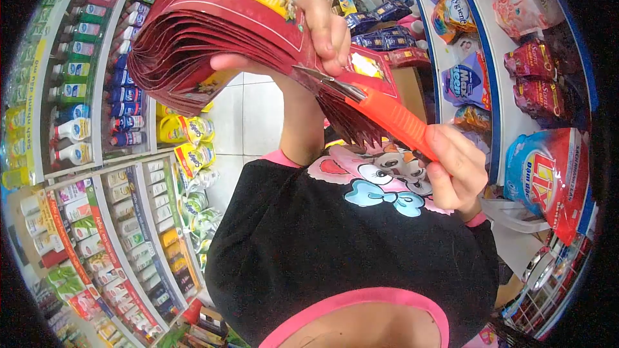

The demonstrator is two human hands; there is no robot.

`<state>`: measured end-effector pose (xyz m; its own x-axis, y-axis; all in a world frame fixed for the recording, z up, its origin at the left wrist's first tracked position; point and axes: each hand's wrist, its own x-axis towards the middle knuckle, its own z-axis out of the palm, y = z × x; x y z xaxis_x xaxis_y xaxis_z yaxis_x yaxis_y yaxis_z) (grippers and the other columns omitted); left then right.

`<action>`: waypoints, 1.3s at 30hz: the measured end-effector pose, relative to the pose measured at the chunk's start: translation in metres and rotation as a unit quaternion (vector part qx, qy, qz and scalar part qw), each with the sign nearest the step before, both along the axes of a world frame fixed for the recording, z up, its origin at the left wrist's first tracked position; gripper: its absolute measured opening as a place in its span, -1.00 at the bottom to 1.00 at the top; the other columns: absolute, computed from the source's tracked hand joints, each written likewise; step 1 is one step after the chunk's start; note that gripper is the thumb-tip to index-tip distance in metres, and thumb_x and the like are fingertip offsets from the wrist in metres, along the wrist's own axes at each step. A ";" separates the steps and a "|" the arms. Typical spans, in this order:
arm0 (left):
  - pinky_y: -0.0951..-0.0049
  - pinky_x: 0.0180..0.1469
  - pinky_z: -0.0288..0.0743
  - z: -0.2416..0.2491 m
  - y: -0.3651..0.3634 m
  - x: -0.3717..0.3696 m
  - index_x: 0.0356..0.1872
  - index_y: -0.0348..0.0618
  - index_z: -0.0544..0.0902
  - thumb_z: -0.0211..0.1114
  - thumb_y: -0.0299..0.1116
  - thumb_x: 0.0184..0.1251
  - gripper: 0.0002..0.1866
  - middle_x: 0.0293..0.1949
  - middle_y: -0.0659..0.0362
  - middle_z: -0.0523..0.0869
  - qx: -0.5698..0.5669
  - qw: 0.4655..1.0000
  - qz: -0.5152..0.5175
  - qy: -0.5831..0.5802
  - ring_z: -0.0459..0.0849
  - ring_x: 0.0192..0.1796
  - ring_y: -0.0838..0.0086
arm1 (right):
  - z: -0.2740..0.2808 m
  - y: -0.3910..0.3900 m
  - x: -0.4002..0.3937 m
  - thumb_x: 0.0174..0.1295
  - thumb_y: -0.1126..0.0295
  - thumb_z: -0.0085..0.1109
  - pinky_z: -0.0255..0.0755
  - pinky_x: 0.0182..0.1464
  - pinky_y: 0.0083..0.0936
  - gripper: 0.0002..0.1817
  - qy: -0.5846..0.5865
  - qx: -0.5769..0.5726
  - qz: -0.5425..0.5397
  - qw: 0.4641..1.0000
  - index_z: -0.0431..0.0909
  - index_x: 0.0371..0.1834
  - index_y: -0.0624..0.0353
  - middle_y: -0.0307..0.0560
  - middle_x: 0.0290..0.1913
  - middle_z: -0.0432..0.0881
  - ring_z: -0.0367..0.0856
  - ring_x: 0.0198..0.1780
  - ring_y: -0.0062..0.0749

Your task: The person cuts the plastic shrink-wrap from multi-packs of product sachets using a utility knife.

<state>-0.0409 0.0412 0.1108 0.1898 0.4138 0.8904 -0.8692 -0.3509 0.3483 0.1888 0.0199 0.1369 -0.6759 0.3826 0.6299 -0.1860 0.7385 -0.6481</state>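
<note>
A thick, fanned bundle of dark red printed sachets (225, 13) is raised in front of my chest, its left end curling downward. My left hand (322, 32) is closed around the bundle, fingers over the top and thumb underneath. An orange box cutter (393, 113) is gripped at its rear end by my right hand (458, 167). Its metal blade reaches up and left into the bundle, at the seam between two sachet sections just below my left fingers. How deep the blade sits is hidden among the layers.
Shelves of bottles (80, 67) stand on the left, above racks of small packs (122, 238). At right, shelves carry detergent pouches (464, 80) and a large red and blue Lix bag (548, 180). More dark packs (387, 32) are piled beyond my hands. Light floor tiles (242, 116) show between.
</note>
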 end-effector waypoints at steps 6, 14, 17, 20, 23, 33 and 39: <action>0.44 -0.31 0.23 0.001 -0.006 -0.007 0.02 -0.11 0.09 0.17 0.24 -0.31 -0.11 -0.43 0.09 0.39 0.013 1.000 0.014 0.022 0.44 -0.39 0.41 | 0.012 -0.008 -0.004 -0.31 0.63 0.03 0.31 -0.59 -0.60 -0.54 -0.024 0.003 -0.003 1.000 0.38 -0.17 0.33 0.04 -0.48 0.42 0.42 -0.59 -0.34; 0.45 -0.30 0.21 0.003 -0.011 -0.014 0.03 -0.09 0.11 0.18 0.24 -0.32 -0.12 -0.42 0.11 0.40 0.015 0.998 0.022 0.057 0.43 -0.40 0.43 | 0.011 -0.013 -0.005 -0.33 0.65 0.03 0.30 -0.61 -0.62 -0.53 -0.017 0.010 -0.003 1.000 0.39 -0.17 0.33 0.03 -0.49 0.41 0.40 -0.61 -0.36; 0.45 -0.30 0.21 0.003 -0.013 -0.014 0.03 -0.08 0.12 0.19 0.23 -0.32 -0.12 -0.42 0.12 0.40 0.007 0.998 0.021 0.060 0.43 -0.40 0.44 | 0.012 -0.014 -0.006 -0.33 0.66 0.03 0.30 -0.61 -0.62 -0.53 -0.017 0.010 -0.005 1.000 0.39 -0.17 0.33 0.02 -0.50 0.41 0.39 -0.62 -0.36; 0.46 -0.30 0.20 0.002 -0.014 -0.016 0.03 -0.09 0.13 0.20 0.21 -0.32 -0.13 -0.42 0.12 0.40 0.003 0.998 0.024 0.058 0.43 -0.40 0.43 | 0.013 -0.017 -0.003 -0.30 0.62 0.00 0.31 -0.55 -0.59 -0.55 -0.044 0.003 -0.006 0.999 0.38 -0.17 0.35 0.11 -0.47 0.42 0.42 -0.58 -0.29; 0.45 -0.30 0.20 0.002 -0.013 -0.017 0.03 -0.09 0.14 0.21 0.21 -0.33 -0.13 -0.41 0.11 0.41 -0.001 0.998 0.024 0.051 0.43 -0.40 0.43 | 0.016 -0.019 -0.001 -0.29 0.59 -0.04 0.32 -0.48 -0.55 -0.56 -0.073 -0.007 -0.012 0.997 0.37 -0.18 0.36 0.20 -0.43 0.44 0.45 -0.54 -0.22; 0.44 -0.29 0.20 0.009 -0.012 -0.023 0.03 -0.05 0.12 0.21 0.21 -0.33 -0.13 -0.38 0.10 0.41 0.010 0.990 0.025 0.136 0.43 -0.39 0.43 | 0.011 -0.017 -0.006 -0.32 0.61 0.07 0.30 -0.67 -0.64 -0.55 -0.021 0.031 -0.027 0.999 0.41 -0.19 0.30 0.01 -0.52 0.41 0.40 -0.64 -0.39; 0.43 -0.29 0.20 0.003 -0.011 -0.023 0.03 -0.04 0.12 0.21 0.23 -0.36 -0.11 -0.38 0.10 0.41 0.022 0.995 0.025 0.091 0.43 -0.39 0.42 | 0.010 -0.016 -0.006 -0.33 0.61 0.07 0.30 -0.67 -0.65 -0.55 -0.025 0.037 -0.026 0.999 0.41 -0.19 0.30 0.02 -0.51 0.42 0.40 -0.64 -0.39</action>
<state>-0.0635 0.0305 0.1137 0.3302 0.3874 0.8607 -0.7746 -0.4099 0.4816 0.1832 0.0034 0.1468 -0.6871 0.3712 0.6245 -0.1154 0.7929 -0.5983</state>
